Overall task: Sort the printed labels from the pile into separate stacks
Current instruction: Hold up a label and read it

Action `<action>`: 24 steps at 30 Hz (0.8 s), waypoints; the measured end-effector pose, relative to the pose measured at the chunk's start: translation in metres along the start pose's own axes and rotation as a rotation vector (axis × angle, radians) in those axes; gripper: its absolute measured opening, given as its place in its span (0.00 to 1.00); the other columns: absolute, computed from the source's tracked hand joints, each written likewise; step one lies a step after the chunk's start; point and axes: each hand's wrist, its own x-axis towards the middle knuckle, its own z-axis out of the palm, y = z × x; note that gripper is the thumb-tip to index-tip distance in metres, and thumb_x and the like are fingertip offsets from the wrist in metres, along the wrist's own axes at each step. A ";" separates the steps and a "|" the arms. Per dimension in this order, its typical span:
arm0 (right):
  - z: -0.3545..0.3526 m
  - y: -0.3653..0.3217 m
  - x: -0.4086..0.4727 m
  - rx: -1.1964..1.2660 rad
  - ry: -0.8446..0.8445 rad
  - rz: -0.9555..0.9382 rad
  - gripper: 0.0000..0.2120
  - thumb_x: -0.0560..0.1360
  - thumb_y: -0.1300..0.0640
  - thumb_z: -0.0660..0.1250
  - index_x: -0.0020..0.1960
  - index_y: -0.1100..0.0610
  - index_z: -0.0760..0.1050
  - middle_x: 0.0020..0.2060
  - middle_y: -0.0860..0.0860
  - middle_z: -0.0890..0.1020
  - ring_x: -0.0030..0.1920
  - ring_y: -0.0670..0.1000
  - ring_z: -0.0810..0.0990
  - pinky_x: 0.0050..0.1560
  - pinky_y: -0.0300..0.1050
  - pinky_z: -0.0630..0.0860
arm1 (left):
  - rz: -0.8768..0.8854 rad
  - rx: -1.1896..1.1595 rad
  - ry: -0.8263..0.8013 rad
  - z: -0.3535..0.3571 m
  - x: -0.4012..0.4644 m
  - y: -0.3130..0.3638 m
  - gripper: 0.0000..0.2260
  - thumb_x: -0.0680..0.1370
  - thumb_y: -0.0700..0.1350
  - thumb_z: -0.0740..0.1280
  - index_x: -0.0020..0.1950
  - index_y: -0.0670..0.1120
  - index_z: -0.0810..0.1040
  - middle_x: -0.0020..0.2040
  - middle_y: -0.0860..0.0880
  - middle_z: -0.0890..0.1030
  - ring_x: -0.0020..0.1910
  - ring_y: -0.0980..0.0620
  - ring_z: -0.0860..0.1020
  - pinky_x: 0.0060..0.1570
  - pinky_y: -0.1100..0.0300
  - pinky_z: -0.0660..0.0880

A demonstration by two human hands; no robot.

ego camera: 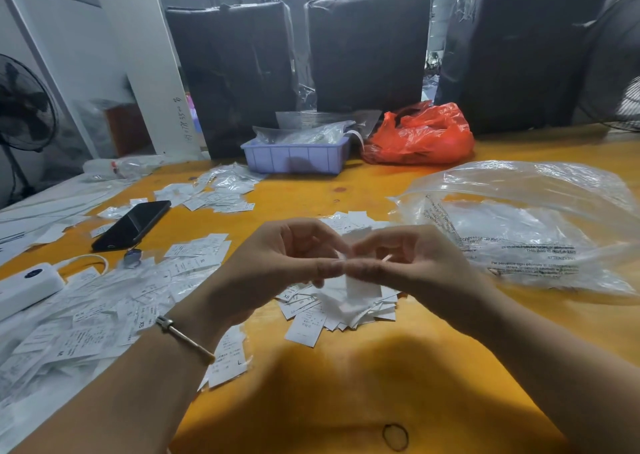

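Left hand (pixel 277 259) and right hand (pixel 412 263) raised together above small pile of labels (pixel 332 306) on yellow worktop (pixel 346 384), fingertips meeting, pinching one white label (pixel 360 242) between them. Larger spread of labels (pixel 104 308) at left, another heap (pixel 214 190) farther back. Print mostly illegible; pinched label partly hidden by fingers. One phone (pixel 133 225), one lilac tray (pixel 298 156).

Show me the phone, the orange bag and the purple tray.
phone (pixel 133 224), head view, middle of its dark screen
orange bag (pixel 420 135), head view, crumpled front
purple tray (pixel 294 157), head view, front wall
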 end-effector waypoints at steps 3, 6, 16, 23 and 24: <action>0.002 0.003 0.000 0.124 -0.076 0.038 0.13 0.65 0.52 0.74 0.41 0.63 0.84 0.34 0.59 0.83 0.36 0.49 0.78 0.37 0.41 0.73 | 0.012 0.030 0.011 0.001 0.000 0.002 0.10 0.68 0.46 0.76 0.47 0.49 0.84 0.38 0.48 0.82 0.36 0.53 0.78 0.36 0.65 0.77; 0.001 0.005 0.001 0.244 -0.024 0.035 0.11 0.66 0.55 0.73 0.40 0.63 0.84 0.33 0.55 0.83 0.35 0.48 0.78 0.36 0.36 0.72 | -0.033 0.041 0.086 0.000 0.001 0.002 0.16 0.63 0.54 0.78 0.49 0.52 0.84 0.36 0.49 0.81 0.35 0.54 0.77 0.35 0.64 0.75; -0.005 0.003 0.001 0.272 0.132 -0.024 0.07 0.66 0.62 0.75 0.44 0.55 0.84 0.39 0.51 0.86 0.42 0.49 0.85 0.42 0.37 0.79 | 0.065 0.094 0.218 0.000 0.000 -0.001 0.09 0.70 0.49 0.72 0.43 0.45 0.86 0.38 0.47 0.85 0.36 0.53 0.81 0.35 0.67 0.74; -0.008 0.004 0.004 0.354 0.216 -0.046 0.36 0.67 0.73 0.72 0.68 0.49 0.69 0.45 0.56 0.85 0.47 0.54 0.85 0.44 0.43 0.81 | 0.080 0.135 0.246 0.000 0.001 -0.004 0.12 0.66 0.50 0.75 0.41 0.41 0.83 0.35 0.48 0.83 0.34 0.53 0.80 0.37 0.66 0.77; -0.009 0.004 0.004 0.347 0.228 -0.043 0.35 0.67 0.73 0.72 0.68 0.50 0.69 0.45 0.57 0.85 0.47 0.55 0.85 0.44 0.44 0.82 | 0.078 0.134 0.241 0.000 0.001 -0.004 0.12 0.66 0.50 0.75 0.40 0.42 0.83 0.35 0.48 0.83 0.34 0.53 0.80 0.37 0.66 0.76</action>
